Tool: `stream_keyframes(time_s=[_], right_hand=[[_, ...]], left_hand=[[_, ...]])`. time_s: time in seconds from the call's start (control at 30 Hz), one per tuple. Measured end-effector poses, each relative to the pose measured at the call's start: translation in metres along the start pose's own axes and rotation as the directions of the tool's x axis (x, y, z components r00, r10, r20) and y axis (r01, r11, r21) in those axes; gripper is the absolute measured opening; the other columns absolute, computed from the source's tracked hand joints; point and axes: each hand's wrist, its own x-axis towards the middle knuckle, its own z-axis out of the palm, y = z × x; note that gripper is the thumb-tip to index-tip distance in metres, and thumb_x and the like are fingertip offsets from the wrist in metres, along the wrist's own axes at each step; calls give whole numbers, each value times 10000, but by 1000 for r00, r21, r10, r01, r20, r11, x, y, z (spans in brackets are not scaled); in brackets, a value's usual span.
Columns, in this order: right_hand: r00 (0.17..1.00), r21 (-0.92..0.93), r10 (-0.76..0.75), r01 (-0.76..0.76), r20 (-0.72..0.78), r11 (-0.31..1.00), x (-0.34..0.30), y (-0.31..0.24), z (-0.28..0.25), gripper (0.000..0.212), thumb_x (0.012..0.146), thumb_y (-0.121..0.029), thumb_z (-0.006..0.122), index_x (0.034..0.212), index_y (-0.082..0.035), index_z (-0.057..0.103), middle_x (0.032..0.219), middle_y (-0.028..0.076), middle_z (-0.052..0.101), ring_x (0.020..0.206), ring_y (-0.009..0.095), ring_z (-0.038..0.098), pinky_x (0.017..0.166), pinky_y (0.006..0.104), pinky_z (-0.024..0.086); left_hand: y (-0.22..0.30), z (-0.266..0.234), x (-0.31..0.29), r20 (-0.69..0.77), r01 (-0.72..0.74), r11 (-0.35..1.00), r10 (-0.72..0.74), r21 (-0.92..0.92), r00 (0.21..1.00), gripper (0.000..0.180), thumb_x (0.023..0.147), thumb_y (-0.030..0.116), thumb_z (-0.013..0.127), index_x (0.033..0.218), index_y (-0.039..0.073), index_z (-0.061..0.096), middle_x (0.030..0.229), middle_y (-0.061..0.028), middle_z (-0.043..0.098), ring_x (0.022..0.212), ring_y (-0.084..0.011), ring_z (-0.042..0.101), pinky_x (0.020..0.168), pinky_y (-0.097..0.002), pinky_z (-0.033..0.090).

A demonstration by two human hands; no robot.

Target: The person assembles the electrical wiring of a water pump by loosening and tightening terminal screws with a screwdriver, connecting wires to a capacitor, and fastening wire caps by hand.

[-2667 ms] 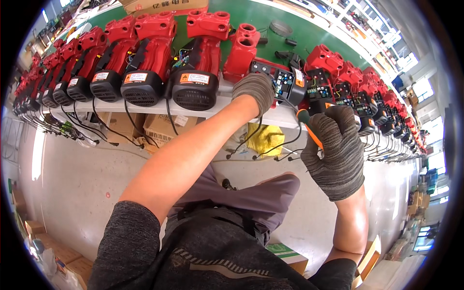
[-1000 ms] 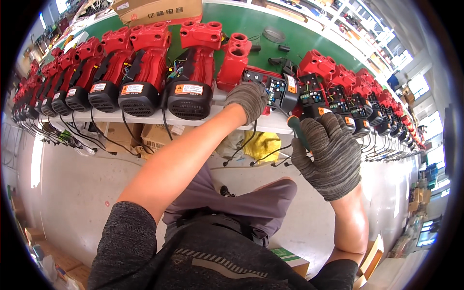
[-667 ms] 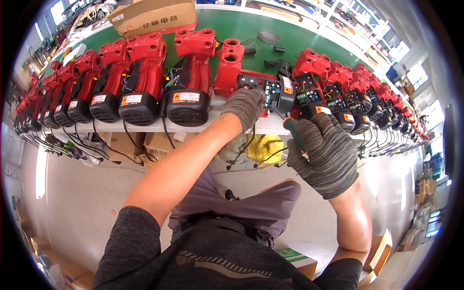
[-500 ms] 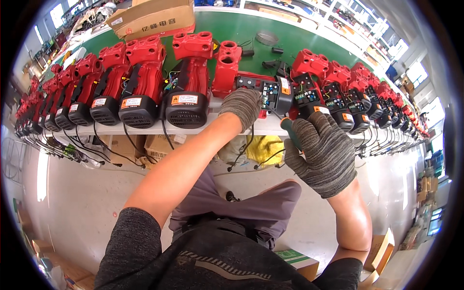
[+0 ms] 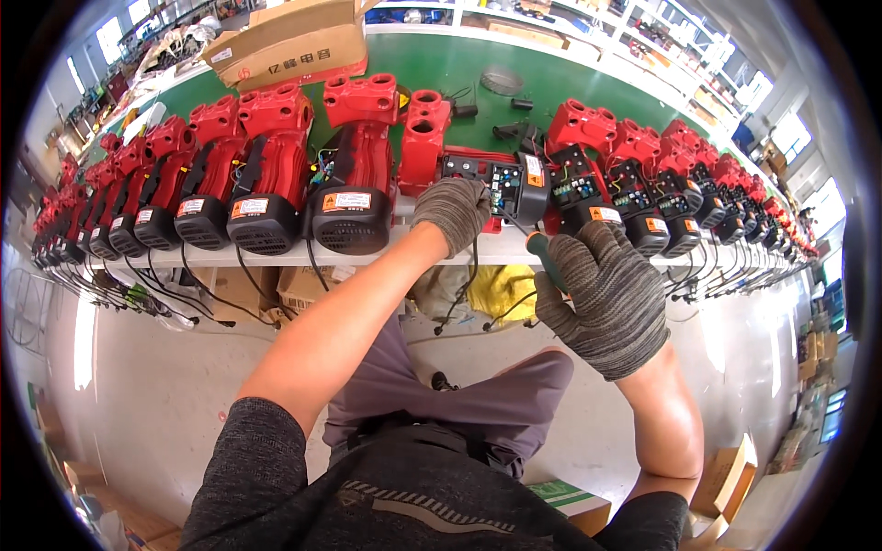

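Observation:
Dark striped knit gloves cover both my hands. A red electric pump (image 5: pixel 424 138) lies on its side at the bench's front edge, its black terminal box (image 5: pixel 507 189) uncovered with circuit parts and wires showing. My left hand (image 5: pixel 452 215) is closed at the box's near left edge; its fingertips are partly hidden, and what they pinch cannot be made out. My right hand (image 5: pixel 606 301) grips a screwdriver (image 5: pixel 544 255) by its dark green handle. The thin shaft points up and left toward the near side of the box; its tip is hard to see.
Long rows of red-and-black pumps (image 5: pixel 351 197) line the bench on both sides, their black cords (image 5: pixel 250 275) hanging over the front. Behind stand a cardboard box (image 5: pixel 289 50) and a round clear dish (image 5: pixel 502 82) on the green top (image 5: pixel 418 57). A yellow bag (image 5: pixel 501 292) lies underneath.
The whole view has shifted slightly, so the bench sits a little lower in it. Both hands and the screwdriver keep nearly the same place against the pump.

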Motion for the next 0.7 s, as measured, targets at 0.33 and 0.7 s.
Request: stream_keyframes(time_s=[0.33,0.7], right_hand=[[998,-59,-63,63,11,996,4,2,-1,387,738,-130,766,1116,-111,687,866,115,599,697,325,630,608,436,521],[987,-91,-150,145,-50,985,7,-3,-5,431,653,-238,773,1029,-52,674,916,134,631,753,324,650,559,432,520]], left_hand=[[5,5,0,3,36,999,-36,-24,999,169,900,223,608,888,77,692,832,-190,678,812,-401,658,733,-489,531],[-1,4,-6,-44,-4,996,0,-86,999,162,908,227,626,919,75,681,831,-195,677,788,-397,656,698,-497,519]])
